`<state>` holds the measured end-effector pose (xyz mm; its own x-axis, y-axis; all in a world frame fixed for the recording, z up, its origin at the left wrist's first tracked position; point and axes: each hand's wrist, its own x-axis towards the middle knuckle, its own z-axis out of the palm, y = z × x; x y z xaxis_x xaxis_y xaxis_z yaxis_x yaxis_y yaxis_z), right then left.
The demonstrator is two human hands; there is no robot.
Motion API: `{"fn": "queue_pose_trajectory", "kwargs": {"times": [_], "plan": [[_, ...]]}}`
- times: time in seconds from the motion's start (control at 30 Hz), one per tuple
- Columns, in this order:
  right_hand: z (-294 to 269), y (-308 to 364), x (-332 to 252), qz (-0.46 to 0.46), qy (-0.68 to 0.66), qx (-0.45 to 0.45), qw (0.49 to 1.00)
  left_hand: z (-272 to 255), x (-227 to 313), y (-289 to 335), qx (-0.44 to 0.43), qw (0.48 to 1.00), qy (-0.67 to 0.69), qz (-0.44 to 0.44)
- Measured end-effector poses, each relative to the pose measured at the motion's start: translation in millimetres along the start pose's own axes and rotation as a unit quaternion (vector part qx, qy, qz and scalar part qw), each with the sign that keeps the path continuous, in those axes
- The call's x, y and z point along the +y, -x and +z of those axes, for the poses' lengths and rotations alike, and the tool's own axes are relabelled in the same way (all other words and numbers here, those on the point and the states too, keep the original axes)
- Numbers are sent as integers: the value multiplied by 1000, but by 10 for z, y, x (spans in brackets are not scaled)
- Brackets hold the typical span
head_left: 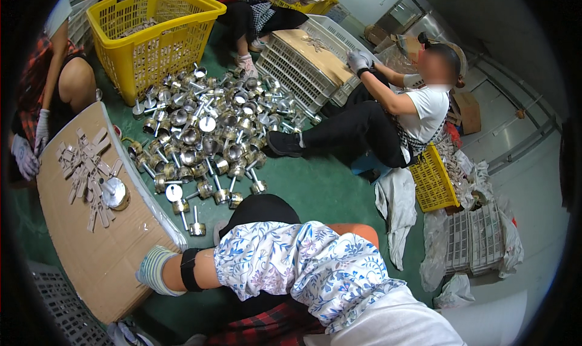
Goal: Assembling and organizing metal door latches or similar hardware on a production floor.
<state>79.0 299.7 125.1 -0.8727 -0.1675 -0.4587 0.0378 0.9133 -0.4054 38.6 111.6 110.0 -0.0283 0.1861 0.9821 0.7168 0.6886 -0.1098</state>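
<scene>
My right arm, in a blue-flowered sleeve with a black band near the wrist, reaches left from the lower right. Only the striped glove cuff of my right hand (159,272) shows; the fingers are hidden beyond it. The cuff lies over the near right edge of a cardboard-topped work surface (115,267). On that cardboard lie a pile of flat beige-grey strips (86,167) and a round metal piece with an upright stem (114,194). My left hand is not clearly visible; a pale shape at the lower edge cannot be made out.
Many stemmed metal cups (206,124) heap on the green floor (321,188). Behind them stands a yellow basket (151,46). Gloved co-worker's hands (27,155) rest by the cardboard's left edge. A seated person (418,103) works at stacked white crates (297,67); another sits farther back.
</scene>
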Motion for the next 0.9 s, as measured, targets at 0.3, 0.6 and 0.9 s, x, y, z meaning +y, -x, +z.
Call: {"fn": "queue_pose_trajectory", "kwargs": {"times": [0.3, 0.6, 0.9], "plan": [[-27, 71, 2, -1, 5, 13, 1000, -469, -883, 1454, -315, 941, 52, -113], [112, 64, 170, 30, 12, -9, 999, -318, -670, 1335, -319, 935, 156, -7], [46, -53, 33, 27, 42, -27, 998, -376, -984, 1216, -394, 888, 237, -9]]}}
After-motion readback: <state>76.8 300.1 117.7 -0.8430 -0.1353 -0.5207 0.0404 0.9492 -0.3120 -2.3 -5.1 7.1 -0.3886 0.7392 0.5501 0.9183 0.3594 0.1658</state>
